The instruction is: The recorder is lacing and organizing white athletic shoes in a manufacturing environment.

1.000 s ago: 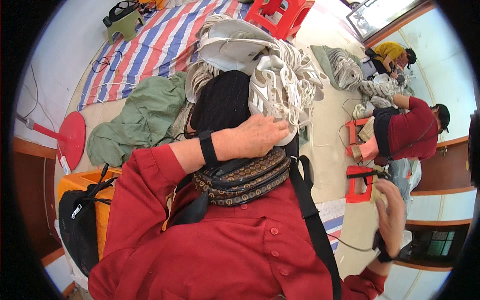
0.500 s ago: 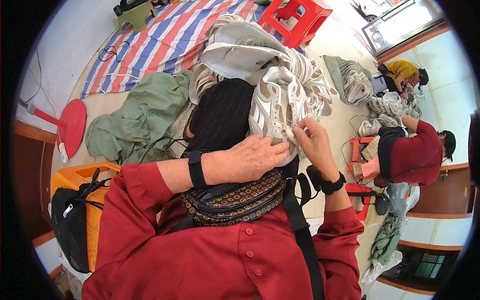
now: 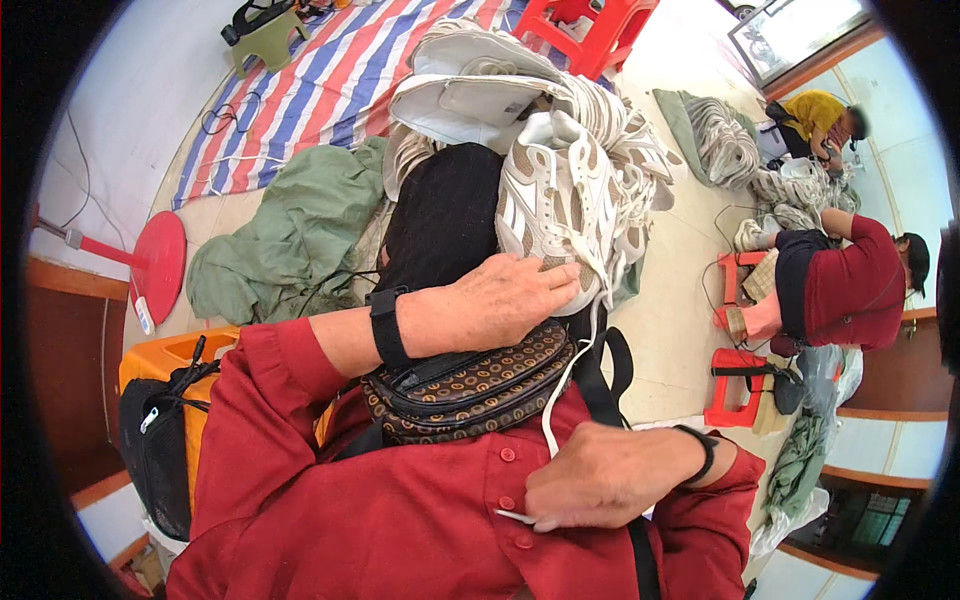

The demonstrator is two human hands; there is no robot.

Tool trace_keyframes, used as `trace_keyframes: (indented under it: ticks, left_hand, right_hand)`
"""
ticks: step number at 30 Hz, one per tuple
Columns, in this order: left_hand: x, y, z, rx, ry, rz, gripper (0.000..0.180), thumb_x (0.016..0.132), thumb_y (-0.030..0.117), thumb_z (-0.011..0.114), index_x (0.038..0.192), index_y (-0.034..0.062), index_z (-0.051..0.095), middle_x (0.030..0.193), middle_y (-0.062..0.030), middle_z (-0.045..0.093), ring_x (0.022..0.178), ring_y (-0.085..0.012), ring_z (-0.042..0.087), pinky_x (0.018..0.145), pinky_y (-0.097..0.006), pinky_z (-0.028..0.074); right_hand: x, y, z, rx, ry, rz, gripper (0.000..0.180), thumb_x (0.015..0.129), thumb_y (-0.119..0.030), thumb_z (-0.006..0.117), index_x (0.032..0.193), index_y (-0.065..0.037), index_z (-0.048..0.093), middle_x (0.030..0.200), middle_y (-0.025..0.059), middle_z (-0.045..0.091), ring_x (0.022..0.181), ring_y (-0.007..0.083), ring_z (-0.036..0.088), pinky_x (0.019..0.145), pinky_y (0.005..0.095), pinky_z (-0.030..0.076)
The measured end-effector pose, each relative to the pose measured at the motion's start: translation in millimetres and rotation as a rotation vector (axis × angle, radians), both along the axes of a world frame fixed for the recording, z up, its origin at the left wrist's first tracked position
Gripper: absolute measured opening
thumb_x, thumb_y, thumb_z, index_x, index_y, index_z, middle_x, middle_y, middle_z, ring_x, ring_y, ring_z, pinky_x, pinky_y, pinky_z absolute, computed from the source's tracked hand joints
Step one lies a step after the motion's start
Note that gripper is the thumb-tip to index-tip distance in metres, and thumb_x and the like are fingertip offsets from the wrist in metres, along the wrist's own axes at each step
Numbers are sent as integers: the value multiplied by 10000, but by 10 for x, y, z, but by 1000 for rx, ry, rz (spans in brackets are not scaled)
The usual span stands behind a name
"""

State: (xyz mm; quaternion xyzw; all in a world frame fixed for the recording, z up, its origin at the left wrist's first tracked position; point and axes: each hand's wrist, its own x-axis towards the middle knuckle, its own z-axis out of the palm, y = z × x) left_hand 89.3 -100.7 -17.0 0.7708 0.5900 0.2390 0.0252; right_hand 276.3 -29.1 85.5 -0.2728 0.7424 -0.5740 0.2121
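A white and beige sneaker (image 3: 548, 215) lies toe toward me above my lap. My left hand (image 3: 510, 305) is laid over its toe, fingers curving across the front and thumb hidden. From the sneaker's lower eyelets a white shoelace (image 3: 548, 415) runs down past the brown patterned waist bag (image 3: 475, 400). My right hand (image 3: 600, 475) is closed on that lace close to my red shirt, and a short tip sticks out below the fingers. Behind the sneaker are more white shoes and shoe parts (image 3: 475, 100), bunched together.
Green cloth (image 3: 290, 225) lies to the left, near a red round base (image 3: 160, 270). An orange stool (image 3: 185, 370) carries a black mesh bag (image 3: 150, 450). A striped sheet (image 3: 330, 90) and red stool (image 3: 590, 35) are farther off. Two people sit at right among shoe piles.
My right hand has left the sneaker and come down toward my chest, drawing the lace out into a long strand. The left hand remains at the toe, shifted slightly.
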Motion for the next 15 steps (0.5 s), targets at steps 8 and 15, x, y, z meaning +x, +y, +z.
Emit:
trace_keyframes:
  ticks: [8,15]
  left_hand:
    - [-41,-26,8,31,-83,-13,467,752,59,596,1213,-1,548,1314,-146,543,841,-281,611,723,-389,523]
    - [-33,-15,-26,32,-110,-10,498,753,57,589,1246,7,544,1309,-137,548,831,-277,604,721,-380,524]
  right_hand:
    - [104,2101,11,562,318,-1593,256,925,-65,535,1171,-24,593,1100,68,642,938,167,627,810,292,502]
    - [-72,1595,-641,534,334,-1357,169,888,-66,610,1049,-31,650,992,55,659,886,141,610,742,288,495]
